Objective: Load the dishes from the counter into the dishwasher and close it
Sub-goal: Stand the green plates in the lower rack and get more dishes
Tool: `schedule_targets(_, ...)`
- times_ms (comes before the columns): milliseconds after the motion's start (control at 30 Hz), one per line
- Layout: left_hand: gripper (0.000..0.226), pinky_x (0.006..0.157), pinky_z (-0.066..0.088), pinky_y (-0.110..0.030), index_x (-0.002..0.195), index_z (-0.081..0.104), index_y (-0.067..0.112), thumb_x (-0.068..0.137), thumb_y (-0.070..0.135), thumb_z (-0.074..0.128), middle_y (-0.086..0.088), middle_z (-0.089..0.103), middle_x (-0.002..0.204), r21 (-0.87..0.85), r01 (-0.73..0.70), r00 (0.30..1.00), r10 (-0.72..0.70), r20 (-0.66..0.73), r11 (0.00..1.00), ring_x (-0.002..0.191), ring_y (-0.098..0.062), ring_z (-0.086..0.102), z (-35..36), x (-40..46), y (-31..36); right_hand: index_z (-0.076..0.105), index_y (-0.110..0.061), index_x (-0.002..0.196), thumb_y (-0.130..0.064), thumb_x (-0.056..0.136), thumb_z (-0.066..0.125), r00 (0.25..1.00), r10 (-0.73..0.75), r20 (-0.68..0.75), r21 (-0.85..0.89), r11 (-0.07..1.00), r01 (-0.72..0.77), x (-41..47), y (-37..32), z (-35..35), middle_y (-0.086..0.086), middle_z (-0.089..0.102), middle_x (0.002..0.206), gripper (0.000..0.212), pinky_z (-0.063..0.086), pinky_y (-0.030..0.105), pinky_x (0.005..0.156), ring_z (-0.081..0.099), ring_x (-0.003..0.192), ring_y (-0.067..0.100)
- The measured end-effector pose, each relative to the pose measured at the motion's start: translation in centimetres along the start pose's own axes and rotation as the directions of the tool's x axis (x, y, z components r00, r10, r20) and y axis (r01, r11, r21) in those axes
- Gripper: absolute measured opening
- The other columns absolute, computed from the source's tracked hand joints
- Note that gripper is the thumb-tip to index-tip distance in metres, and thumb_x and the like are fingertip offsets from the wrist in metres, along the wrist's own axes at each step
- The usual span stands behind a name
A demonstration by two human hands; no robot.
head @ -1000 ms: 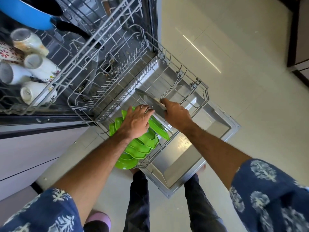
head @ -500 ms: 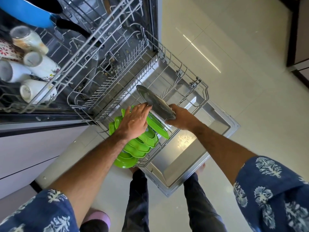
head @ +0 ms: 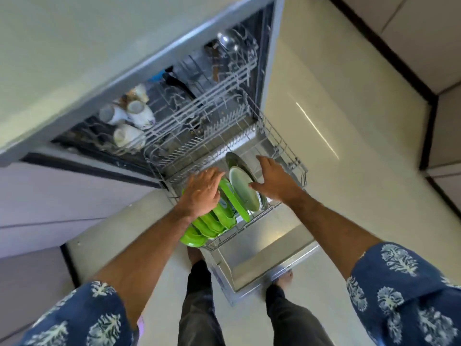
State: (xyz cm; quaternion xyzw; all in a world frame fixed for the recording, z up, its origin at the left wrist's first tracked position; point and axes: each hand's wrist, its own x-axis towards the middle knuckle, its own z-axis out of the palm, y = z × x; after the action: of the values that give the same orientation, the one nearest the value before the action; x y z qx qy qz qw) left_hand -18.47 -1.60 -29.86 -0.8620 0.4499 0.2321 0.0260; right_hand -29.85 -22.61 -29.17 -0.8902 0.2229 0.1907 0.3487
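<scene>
The left hand is lying spread over the green plates, hiding their tops; the right hand is spreading against the steel plate.

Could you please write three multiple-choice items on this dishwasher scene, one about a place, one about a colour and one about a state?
1. Where do the white mugs sit?
A. In the upper rack
B. On the open door
C. On the floor

2. What colour are the dishes under the left hand?
A. Red
B. Bright green
C. Black

3. How does the dishwasher door stand?
A. Shut
B. Folded down open
C. Taken off

Answers:
1 A: the mugs lie among the wires of the upper rack, above and behind the lower rack.
2 B: the green dishes stand in a row at the near end of the lower rack, with the left hand resting on them.
3 B: the door lies flat below the pulled-out lower rack, where the right hand touches a steel plate.
</scene>
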Motion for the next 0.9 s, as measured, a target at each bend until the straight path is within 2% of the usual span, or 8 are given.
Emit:
schedule_targets(67,0.063,0.111,0.034,-0.050,0.152,0.033,0.019,0.093,0.029,0.054,-0.005,0.037,0.153,-0.008,0.102,0.995,-0.103,-0.016,0.995,0.137,-0.027,0.040,-2.5,-3.4,0.8,0.031,-0.008,0.148,-0.038,0.084,0.073,0.993,-0.118,0.003,-0.109,0.987,0.118,-2.0,-2.8,-1.9,0.016,0.037,0.148,0.082,0.037,0.044,0.107,0.040,0.133,0.037)
schedule_targets(200,0.063,0.112,0.030,-0.049,0.150,0.034,0.021,0.091,0.026,0.053,-0.005,0.035,0.154,-0.100,0.305,0.949,-0.311,-0.052,0.947,0.139,-0.031,0.037,-7.3,-12.4,2.2,0.032,-0.013,0.148,-0.038,0.086,0.071,0.941,-0.305,0.145,-0.238,0.913,0.332,-7.2,-9.7,-4.6,0.012,0.038,0.149,0.078,0.038,0.040,0.104,0.040,0.134,0.032)
schedule_targets(267,0.063,0.114,0.028,-0.052,0.151,0.031,0.021,0.092,0.028,0.051,-0.003,0.029,0.158,-0.132,0.399,0.909,-0.410,-0.070,0.907,0.143,-0.029,0.032,-9.5,-17.7,2.5,0.029,-0.013,0.151,-0.037,0.088,0.069,0.891,-0.396,0.221,-0.266,0.854,0.446,-9.6,-13.7,-5.3,0.011,0.036,0.152,0.078,0.035,0.038,0.110,0.036,0.139,0.030)
schedule_targets(367,0.063,0.118,0.024,-0.052,0.152,0.029,0.023,0.094,0.030,0.050,-0.001,0.024,0.162,-0.193,0.518,0.829,-0.545,-0.125,0.833,0.146,-0.025,0.027,-12.2,-25.5,1.7,0.022,-0.011,0.156,-0.036,0.092,0.065,0.793,-0.522,0.315,-0.312,0.732,0.606,-12.3,-20.6,-5.5,0.012,0.027,0.160,0.080,0.022,0.036,0.119,0.026,0.147,0.026)
schedule_targets(467,0.064,0.120,0.017,-0.054,0.155,0.024,0.022,0.096,0.031,0.050,0.000,0.017,0.164,-0.266,0.620,0.730,-0.667,-0.149,0.738,0.150,-0.024,0.018,-13.7,-33.5,-0.2,0.028,-0.007,0.153,-0.030,0.091,0.067,0.674,-0.640,0.369,-0.321,0.593,0.738,-15.0,-28.8,-4.3,0.016,0.030,0.158,0.077,0.018,0.032,0.119,0.029,0.146,0.028)
schedule_targets(667,0.066,0.120,0.017,-0.055,0.155,0.022,0.021,0.096,0.033,0.049,-0.001,0.017,0.164,-0.302,0.763,0.525,-0.820,-0.228,0.572,0.151,-0.024,0.016,-14.4,-49.0,-5.6,0.035,-0.008,0.150,-0.031,0.088,0.067,0.463,-0.775,0.430,-0.333,0.340,0.879,-19.8,-45.2,1.1,0.014,0.040,0.150,0.073,0.034,0.039,0.113,0.044,0.134,0.034)
schedule_targets(800,0.063,0.119,0.018,-0.058,0.154,0.023,0.019,0.098,0.035,0.047,-0.003,0.017,0.163,-0.311,0.809,0.426,-0.862,-0.274,0.499,0.152,-0.027,0.013,-13.3,-59.4,-9.3,0.032,-0.015,0.151,-0.035,0.091,0.065,0.377,-0.828,0.416,-0.334,0.246,0.910,-24.5,-54.9,6.4,0.008,0.037,0.153,0.072,0.040,0.042,0.108,0.044,0.134,0.032)
schedule_targets(900,0.061,0.120,0.017,-0.058,0.154,0.024,0.019,0.100,0.036,0.047,-0.003,0.017,0.163,-0.312,0.825,0.379,-0.872,-0.310,0.470,0.153,-0.027,0.012,-13.4,-65.8,-12.1,0.031,-0.016,0.151,-0.036,0.091,0.064,0.318,-0.860,0.399,-0.323,0.193,0.926,-26.9,-60.6,9.7,0.006,0.039,0.153,0.071,0.041,0.040,0.108,0.044,0.135,0.028)
